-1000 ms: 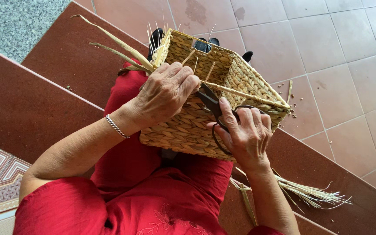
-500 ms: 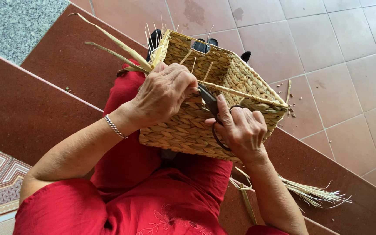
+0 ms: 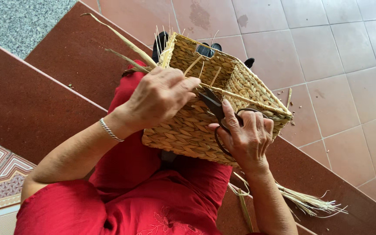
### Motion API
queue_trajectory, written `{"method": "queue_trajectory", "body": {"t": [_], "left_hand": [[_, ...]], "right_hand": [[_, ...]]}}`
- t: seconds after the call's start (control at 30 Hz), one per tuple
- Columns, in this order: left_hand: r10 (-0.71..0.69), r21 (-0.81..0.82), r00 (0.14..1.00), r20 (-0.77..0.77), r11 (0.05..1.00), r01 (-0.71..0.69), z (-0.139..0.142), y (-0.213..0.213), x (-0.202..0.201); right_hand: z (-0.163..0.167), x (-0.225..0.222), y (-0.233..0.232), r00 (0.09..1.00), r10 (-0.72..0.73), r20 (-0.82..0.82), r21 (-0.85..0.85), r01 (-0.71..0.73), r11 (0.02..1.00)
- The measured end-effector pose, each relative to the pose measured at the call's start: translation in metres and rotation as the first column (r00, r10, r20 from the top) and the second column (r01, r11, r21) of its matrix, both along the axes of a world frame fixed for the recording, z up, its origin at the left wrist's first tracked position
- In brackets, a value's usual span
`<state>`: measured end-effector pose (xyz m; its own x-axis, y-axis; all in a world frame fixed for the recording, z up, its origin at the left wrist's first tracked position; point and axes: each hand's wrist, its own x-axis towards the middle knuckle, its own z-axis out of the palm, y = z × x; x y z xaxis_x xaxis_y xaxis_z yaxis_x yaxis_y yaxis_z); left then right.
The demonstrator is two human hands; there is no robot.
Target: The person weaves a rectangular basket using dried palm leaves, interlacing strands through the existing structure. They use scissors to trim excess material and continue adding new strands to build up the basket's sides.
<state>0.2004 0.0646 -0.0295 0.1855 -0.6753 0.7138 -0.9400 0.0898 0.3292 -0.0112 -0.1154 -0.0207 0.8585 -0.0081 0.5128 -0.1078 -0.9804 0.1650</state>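
Hiding part of the black scissors (image 3: 212, 102), right hand (image 3: 246, 139) grips their handles; left hand (image 3: 162, 95) pinches a straw end on the woven basket (image 3: 188, 130) rim between them.

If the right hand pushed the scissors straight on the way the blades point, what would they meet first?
Probably the left hand: the right hand aims the scissors up-left along the woven basket rim, at a loose straw by its fingertips. Depth is unclear.

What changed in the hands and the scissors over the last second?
The right hand slid the dark metal scissors up-left along the rectangular woven straw basket, their tips now under the left hand's fingers at the rim. Unchanged: both grips, the basket on the red-clothed lap, the loose straw bundle on the step.
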Motion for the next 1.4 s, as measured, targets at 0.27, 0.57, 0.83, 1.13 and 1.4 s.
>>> {"method": "queue_trajectory", "body": {"t": [0.27,0.57,0.83,1.13,1.4], "left_hand": [[0.047,0.033,0.995,0.083,0.998,-0.050,0.005,-0.003,-0.004],[0.018,-0.056,0.999,0.041,0.998,-0.015,0.001,0.002,-0.007],[-0.036,-0.063,0.995,-0.092,0.998,0.030,0.006,0.004,-0.007],[-0.009,-0.184,0.991,-0.135,0.983,-0.016,-0.011,0.027,0.011],[0.204,-0.032,0.968,-0.143,0.977,-0.211,-0.016,0.037,0.021]], "right_hand": [[-0.003,0.001,-0.001,0.999,0.030,0.014,-0.053,-0.029,0.998],[-0.004,0.009,0.005,0.998,0.057,-0.008,-0.114,-0.058,0.992],[-0.007,0.014,0.004,0.993,0.107,-0.044,-0.053,-0.109,0.993],[0.031,-0.006,-0.008,0.979,-0.011,-0.202,0.352,0.083,0.932],[0.063,0.009,-0.007,0.954,-0.018,-0.298,0.256,0.098,0.962]]}}
